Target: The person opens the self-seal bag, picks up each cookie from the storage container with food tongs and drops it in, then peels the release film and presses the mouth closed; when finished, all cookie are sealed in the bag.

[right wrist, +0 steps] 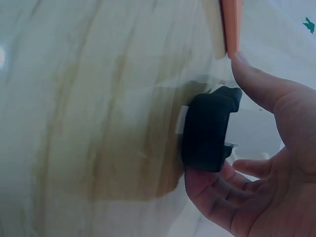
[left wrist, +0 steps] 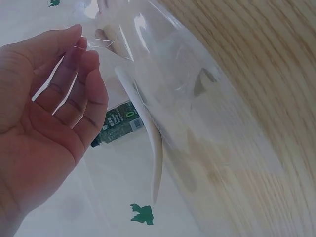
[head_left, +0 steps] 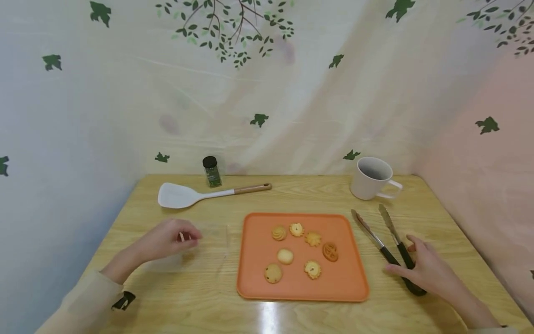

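Observation:
My left hand (head_left: 168, 241) pinches the edge of a clear plastic bag (left wrist: 207, 123) between thumb and fingertips, left of the tray. The bag lies low over the table and is faint in the head view. At the right, my right hand (head_left: 429, 269) straddles the black handles of metal tongs (head_left: 389, 255), thumb on one side and fingers on the other. The tongs lie spread, tips toward the mug. In the right wrist view, the thumb stands apart from the black handle end (right wrist: 207, 133), with fingers loosely bent beside it.
An orange tray (head_left: 302, 298) with several cookies (head_left: 285, 256) sits mid-table. Behind are a white spatula (head_left: 177, 195) with a wooden handle and a black-capped spice jar (head_left: 212, 174). A white mug (head_left: 367, 183) stands at back right. A patterned curtain (head_left: 292, 116) hangs behind the table.

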A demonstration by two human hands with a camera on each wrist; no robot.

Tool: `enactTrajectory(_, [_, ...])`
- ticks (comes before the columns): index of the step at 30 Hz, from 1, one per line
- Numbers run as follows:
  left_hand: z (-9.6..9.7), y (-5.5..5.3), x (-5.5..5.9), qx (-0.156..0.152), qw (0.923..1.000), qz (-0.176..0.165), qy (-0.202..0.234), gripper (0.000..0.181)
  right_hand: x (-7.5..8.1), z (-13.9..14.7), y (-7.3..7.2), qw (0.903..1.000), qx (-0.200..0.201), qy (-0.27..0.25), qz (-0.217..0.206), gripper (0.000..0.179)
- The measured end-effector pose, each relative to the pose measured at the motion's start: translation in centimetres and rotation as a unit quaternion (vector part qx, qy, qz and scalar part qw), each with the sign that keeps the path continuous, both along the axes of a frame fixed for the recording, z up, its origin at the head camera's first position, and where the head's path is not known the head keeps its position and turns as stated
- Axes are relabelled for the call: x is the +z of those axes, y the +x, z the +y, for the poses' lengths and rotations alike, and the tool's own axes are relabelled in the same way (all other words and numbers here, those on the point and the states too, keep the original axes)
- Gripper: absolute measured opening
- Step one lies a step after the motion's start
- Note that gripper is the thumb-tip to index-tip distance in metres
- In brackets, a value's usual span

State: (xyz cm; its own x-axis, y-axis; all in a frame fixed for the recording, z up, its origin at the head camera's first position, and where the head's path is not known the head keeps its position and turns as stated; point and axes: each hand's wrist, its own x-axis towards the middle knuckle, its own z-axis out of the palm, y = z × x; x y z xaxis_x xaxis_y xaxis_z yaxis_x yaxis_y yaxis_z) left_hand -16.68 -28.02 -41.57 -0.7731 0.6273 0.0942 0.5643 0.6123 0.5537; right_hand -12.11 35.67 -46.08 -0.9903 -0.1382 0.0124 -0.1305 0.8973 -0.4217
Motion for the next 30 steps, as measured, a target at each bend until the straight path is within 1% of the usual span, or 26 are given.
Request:
enactTrajectory(4, [-0.1, 0.1, 0.0, -0.002, 1.0, -0.004, 0.003, 0.009, -0.3, -0.2, -0.5, 1.0, -0.001, 0.003, 0.003, 0.098])
enactTrajectory(8, [0.1, 0.0, -0.2, -0.001, 0.9999, -0.01, 0.007, 0.008, -0.5, 0.0, -0.8, 1.0, -0.001, 0.006, -0.004, 0.091])
enactTrajectory(11, [0.1, -0.1, -0.3, 0.0, 0.9999, -0.014, 0.008, 0.008, -0.6, 0.0, -1.0, 1.0, 0.001, 0.008, -0.004, 0.081])
enactTrajectory(15, [0.0, -0.1, -0.6, 0.003, 0.9998, -0.017, 0.011, 0.008, -0.7, -0.2, -1.2, 0.9999, 0.002, 0.005, -0.014, 0.064])
enactTrajectory(17, [0.0, -0.1, -0.6, 0.003, 0.9998, -0.018, 0.012, 0.008, -0.7, -0.3, -1.2, 0.9998, 0.001, 0.007, -0.016, 0.062])
enactTrajectory(19, [0.0, -0.1, -0.7, 0.002, 0.9997, -0.018, 0.015, 0.008, -0.6, -0.2, -1.2, 0.9998, 0.0, 0.016, -0.015, 0.067])
enactTrajectory(22, [0.0, -0.1, -0.8, -0.002, 0.9997, -0.013, 0.019, 0.008, -0.3, -0.2, -1.1, 0.9993, 0.001, 0.036, -0.01, 0.085])
enactTrajectory(25, [0.2, -0.1, -0.9, -0.002, 0.9997, -0.006, 0.023, 0.008, -0.2, -0.2, -1.1, 0.9985, -0.001, 0.052, -0.016, 0.099])
enactTrajectory(27, [0.2, 0.0, -0.9, -0.003, 0.9997, -0.006, 0.024, 0.008, -0.1, -0.3, -1.1, 0.9981, -0.004, 0.057, -0.023, 0.102])
enactTrajectory(30, [0.2, 0.0, -0.8, -0.002, 0.9997, -0.011, 0.021, 0.008, -0.1, -0.4, -1.2, 0.9978, -0.004, 0.061, -0.024, 0.1])
